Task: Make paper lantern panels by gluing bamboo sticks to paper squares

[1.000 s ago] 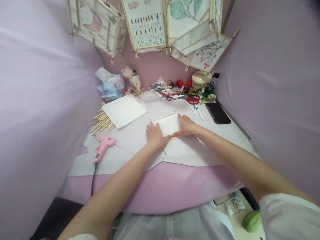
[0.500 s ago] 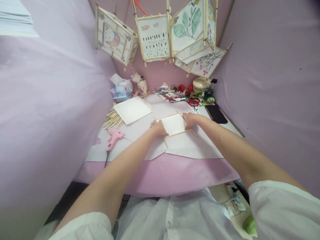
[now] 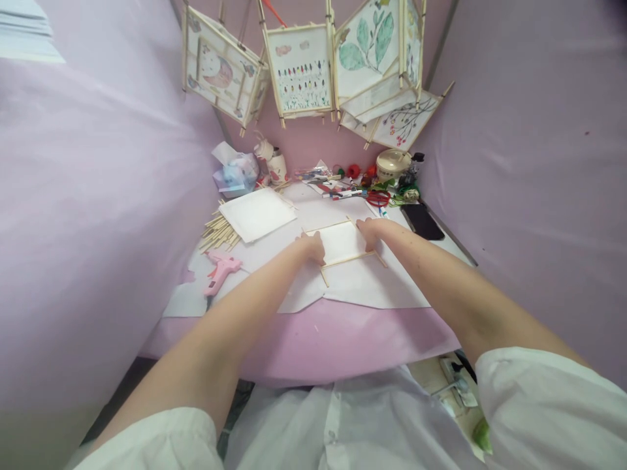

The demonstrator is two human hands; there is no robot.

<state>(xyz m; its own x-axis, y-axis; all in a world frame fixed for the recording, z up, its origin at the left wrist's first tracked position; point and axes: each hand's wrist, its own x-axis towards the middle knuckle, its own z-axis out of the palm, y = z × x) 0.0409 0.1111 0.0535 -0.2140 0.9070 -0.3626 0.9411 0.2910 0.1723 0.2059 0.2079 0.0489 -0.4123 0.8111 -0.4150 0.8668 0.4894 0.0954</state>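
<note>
A small frame of thin wooden sticks (image 3: pixel 349 259) with white paper across it lies on the white-covered tabletop. Its stick ends poke out past the corners. My left hand (image 3: pixel 312 247) is closed on the left side stick, fingers curled round it. On the opposite side my right hand (image 3: pixel 368 234) grips the right stick near the far corner. The fingertips of both hands are partly hidden. A pink glue gun (image 3: pixel 222 273) lies left of my left forearm. Behind it are a stack of white sheets (image 3: pixel 257 214) and a bundle of loose sticks (image 3: pixel 219 233).
A black phone (image 3: pixel 422 222) rests at the right edge. Markers (image 3: pixel 345 194), red-handled scissors (image 3: pixel 379 198) and a lidded bowl (image 3: pixel 393 164) crowd the back, with a tissue pack (image 3: pixel 238 173) and a bottle (image 3: pixel 277 166) at back left. Painted stick-frame lanterns (image 3: pixel 302 72) hang above.
The fingers of my left hand have curled in more tightly at the frame's left side. My right hand has shifted slightly along its stick. The frame stays nearly in place.
</note>
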